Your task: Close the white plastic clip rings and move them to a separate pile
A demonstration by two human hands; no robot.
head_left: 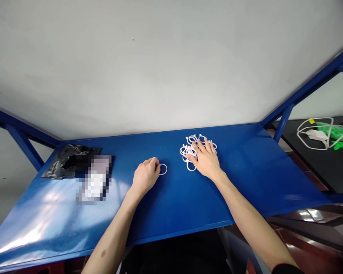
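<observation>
A loose heap of white rings [191, 151], each with small knobs, lies on the blue table [171, 205]. My right hand [207, 158] rests over the right side of the heap, fingers spread and stretched out, hiding some of the rings. To the left of the heap, my left hand [146, 173] is closed with its fingertips on a single white ring [163, 169]. Part of that ring is hidden under the fingers; its right side shows flat against the tabletop.
On the left of the table lie a crumpled black plastic bag [71, 160] and a pixelated flat object [95, 179]. Blue metal frame bars [303, 89] rise at both ends. At far right, a black surface [311, 163] holds a white cable [301, 133] and green plastic [335, 132].
</observation>
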